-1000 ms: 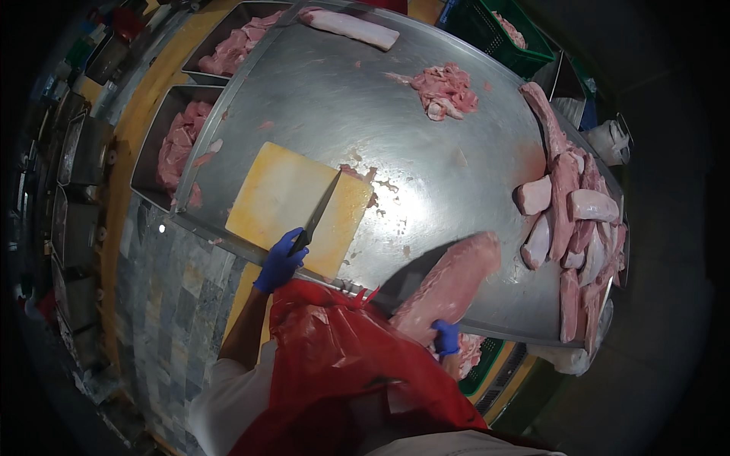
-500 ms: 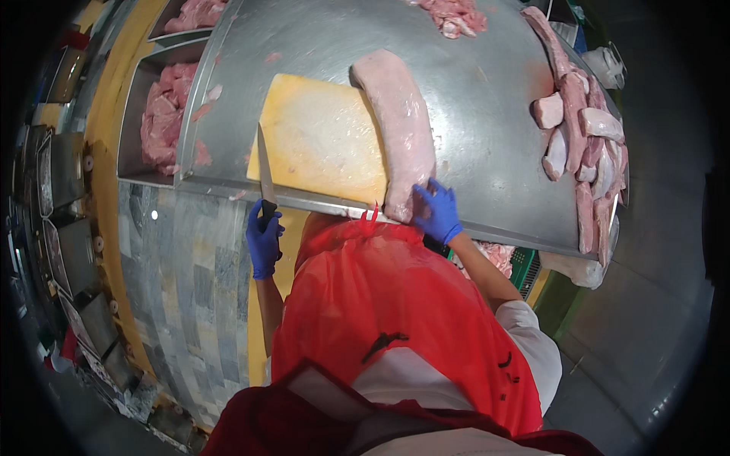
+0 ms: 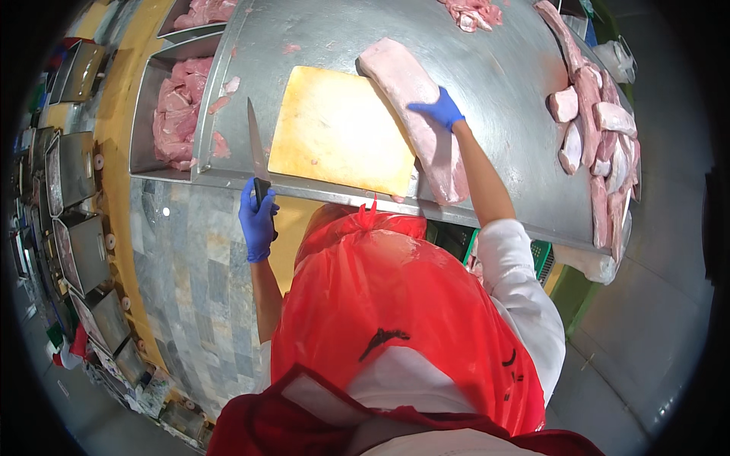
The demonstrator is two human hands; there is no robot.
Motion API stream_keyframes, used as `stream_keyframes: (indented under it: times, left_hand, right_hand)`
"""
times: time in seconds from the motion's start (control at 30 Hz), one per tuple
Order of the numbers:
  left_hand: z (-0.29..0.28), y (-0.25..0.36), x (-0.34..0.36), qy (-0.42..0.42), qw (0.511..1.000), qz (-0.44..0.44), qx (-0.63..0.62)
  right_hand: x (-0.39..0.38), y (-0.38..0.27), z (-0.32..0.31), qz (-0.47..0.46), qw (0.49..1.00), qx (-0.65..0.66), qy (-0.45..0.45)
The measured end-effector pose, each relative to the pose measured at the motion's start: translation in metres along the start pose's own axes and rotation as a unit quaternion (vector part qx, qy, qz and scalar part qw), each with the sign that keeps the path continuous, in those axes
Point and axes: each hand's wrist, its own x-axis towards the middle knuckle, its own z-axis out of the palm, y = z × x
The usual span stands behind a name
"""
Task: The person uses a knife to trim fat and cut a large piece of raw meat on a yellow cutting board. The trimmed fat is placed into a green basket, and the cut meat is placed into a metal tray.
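In my left hand (image 3: 257, 222), gloved in blue, is the black handle of a long knife (image 3: 254, 133), held upright at the front edge of the steel table (image 3: 502, 91). My blue-gloved right hand (image 3: 439, 108) rests on a long slab of pale pink meat (image 3: 437, 159), thumb and fingers spread across it. The slab lies along the right side of a yellowish cutting board (image 3: 334, 125), touching or slightly over its edge.
Steel bins (image 3: 137, 137) of meat pieces stand at left. Several long cuts (image 3: 589, 114) are piled at the right, with trimmings (image 3: 469, 11) at the far side. A green crate (image 3: 541, 258) sits under the table. A red apron (image 3: 365, 289) covers my front.
The slab has been set down beside the board and now sits shifted and tilted rightward. My right hand has moved forward along it. The knife stays in my left hand.
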Motion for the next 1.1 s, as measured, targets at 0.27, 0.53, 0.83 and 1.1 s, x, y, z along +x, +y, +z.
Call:
stream_keyframes:
  times: [0.27,0.53,0.83,1.1]
  left_hand:
    - [-0.002,-0.009,-0.038,0.053,0.997,-0.043,-0.020]
    - [0.026,0.000,-0.024,0.079,0.996,-0.052,0.004]
    - [0.121,0.008,0.067,-0.245,0.965,-0.093,0.004]
    - [0.293,-0.013,0.113,-0.364,0.925,-0.095,0.057]
  right_hand:
    - [0.081,-0.033,-0.012,0.096,0.982,-0.150,-0.065]
    - [0.048,-0.033,0.005,-0.073,0.984,-0.156,-0.038]
    - [-0.097,0.113,-0.057,0.189,0.955,-0.062,-0.219]
    - [-0.155,0.155,-0.006,0.253,0.876,0.370,-0.177]
